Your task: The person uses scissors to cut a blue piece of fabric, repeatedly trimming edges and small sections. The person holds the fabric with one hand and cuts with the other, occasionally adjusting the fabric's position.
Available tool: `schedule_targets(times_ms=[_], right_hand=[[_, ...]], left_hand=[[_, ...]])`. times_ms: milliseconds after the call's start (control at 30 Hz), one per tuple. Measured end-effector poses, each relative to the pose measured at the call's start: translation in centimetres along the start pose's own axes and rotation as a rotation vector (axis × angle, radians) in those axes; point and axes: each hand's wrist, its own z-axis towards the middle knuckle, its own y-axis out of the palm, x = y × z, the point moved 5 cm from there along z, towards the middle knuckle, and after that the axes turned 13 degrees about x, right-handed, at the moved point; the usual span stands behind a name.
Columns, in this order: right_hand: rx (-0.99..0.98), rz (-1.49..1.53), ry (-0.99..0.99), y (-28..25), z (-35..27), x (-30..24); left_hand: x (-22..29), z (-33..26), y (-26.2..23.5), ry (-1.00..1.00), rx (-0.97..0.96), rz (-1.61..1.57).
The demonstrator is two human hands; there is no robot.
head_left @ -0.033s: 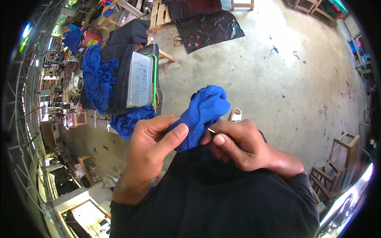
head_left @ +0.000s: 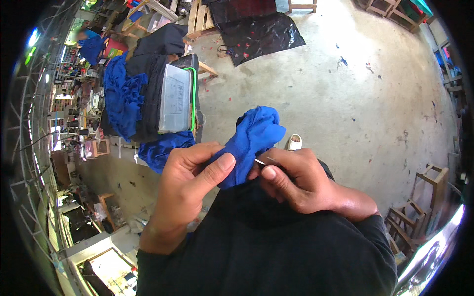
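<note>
My left hand (head_left: 190,185) grips a bunched bright blue cloth (head_left: 254,133), thumb pressed along its lower fold. My right hand (head_left: 298,182) pinches a thin metal needle (head_left: 260,162) between thumb and fingers, its tip touching the blue cloth's edge. Both hands are held close together over a black garment (head_left: 266,241) that covers my lap and fills the lower middle of the view.
To the left lies a pile of blue and black fabric (head_left: 123,98) with a clear plastic box (head_left: 174,98) on it. Black plastic sheet (head_left: 256,29) lies on the concrete floor. A white sandal (head_left: 295,142) shows beyond the cloth. Wooden stools (head_left: 429,192) stand right.
</note>
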Motion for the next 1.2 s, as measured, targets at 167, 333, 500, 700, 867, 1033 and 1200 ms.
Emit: schedule_targets(times_ms=[167, 333, 500, 700, 867, 1033, 1200], right_hand=[[0.021, -0.055, -0.113, 0.4, 0.1, -0.5], [0.002, -0.002, -0.038, 0.3, 0.3, -0.6], [-0.006, 0.009, -0.012, 0.2, 0.1, -0.8], [-0.033, 0.016, 0.013, 0.3, -0.1, -0.9], [-0.041, 0.014, 0.031, 0.6, -0.4, -1.2], [-0.045, 0.112, 0.011, 1.0, -0.7, -0.6], [-0.053, 0.187, 0.162, 0.8, -0.8, -0.6]], left_hand=[[0.4, -0.4, 0.1, -0.012, -0.028, -0.002], [0.4, -0.6, 0.4, -0.030, -0.025, -0.006], [0.5, -0.7, 0.4, -0.018, -0.014, 0.035], [0.5, -1.1, 0.6, -0.045, -0.031, -0.046], [0.3, -1.4, 0.3, -0.013, -0.030, 0.009], [0.0, -1.8, 0.0, -0.014, -0.038, 0.024], [0.1, -2.3, 0.4, -0.014, 0.004, 0.037]])
